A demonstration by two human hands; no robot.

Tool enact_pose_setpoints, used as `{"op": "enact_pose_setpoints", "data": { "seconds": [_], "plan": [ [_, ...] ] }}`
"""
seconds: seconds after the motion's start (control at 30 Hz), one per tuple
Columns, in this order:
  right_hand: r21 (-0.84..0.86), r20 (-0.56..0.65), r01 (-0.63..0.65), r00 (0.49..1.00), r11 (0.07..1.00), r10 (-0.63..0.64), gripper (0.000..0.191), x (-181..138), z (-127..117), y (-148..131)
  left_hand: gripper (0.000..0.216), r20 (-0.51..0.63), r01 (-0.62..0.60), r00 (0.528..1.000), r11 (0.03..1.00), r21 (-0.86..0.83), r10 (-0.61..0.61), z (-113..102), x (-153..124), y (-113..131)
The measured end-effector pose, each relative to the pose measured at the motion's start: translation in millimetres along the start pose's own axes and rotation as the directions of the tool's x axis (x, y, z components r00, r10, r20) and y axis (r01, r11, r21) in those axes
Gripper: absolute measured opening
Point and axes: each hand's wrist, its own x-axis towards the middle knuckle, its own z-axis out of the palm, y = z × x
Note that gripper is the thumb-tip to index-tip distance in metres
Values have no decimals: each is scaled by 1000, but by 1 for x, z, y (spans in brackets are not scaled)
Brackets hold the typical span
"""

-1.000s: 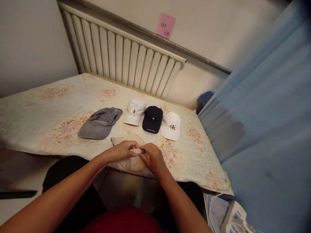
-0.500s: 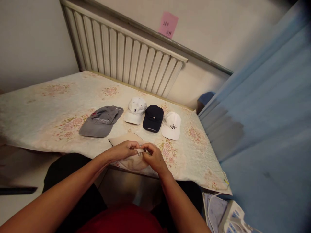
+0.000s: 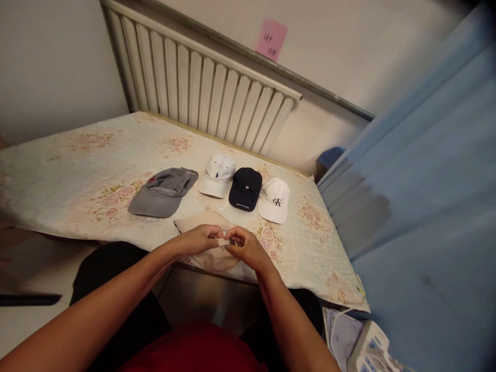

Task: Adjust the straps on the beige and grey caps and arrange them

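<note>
A beige cap [image 3: 201, 219] lies at the near edge of the floral bedcover, partly hidden by my hands. My left hand [image 3: 201, 238] pinches one end of its pale strap [image 3: 223, 242] between thumb and fingers. From the other side my right hand [image 3: 247, 247] is closed on the strap, by what looks like a small dark buckle. Beyond the hands are a grey cap [image 3: 160, 199], a white cap with a small dark emblem [image 3: 215, 187], a black cap [image 3: 245, 190] and a white cap with CK letters [image 3: 276, 199].
The bed's floral cover [image 3: 116, 150] stretches to a white radiator [image 3: 209, 88] along the wall. A blue curtain [image 3: 418, 206] hangs on the right. Below it stands a white device [image 3: 370, 346] with cables. A pink note [image 3: 272, 39] is stuck on the wall.
The strap between my fingers shows slightly more, with my right hand shifted a little to the right. The view has moved slightly; the other caps stay in place.
</note>
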Motion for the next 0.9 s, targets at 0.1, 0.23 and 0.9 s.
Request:
{"op": "enact_pose_setpoints", "data": {
  "seconds": [0.1,0.23,0.9],
  "plan": [
    [-18,-2,19,1000,1000,-19,31,-1,1,-2,24,-19,21,1000,1000,-1,-21,0,1,-2],
    [-194,-51,100,992,976,-111,30,-4,6,-10,21,32,48,998,997,-58,-47,-3,3,-6],
    [-178,-561,25,818,984,-122,19,-37,32,-4,20,-14,77,997,985,-154,-80,-4,6,0]
  ]
}}
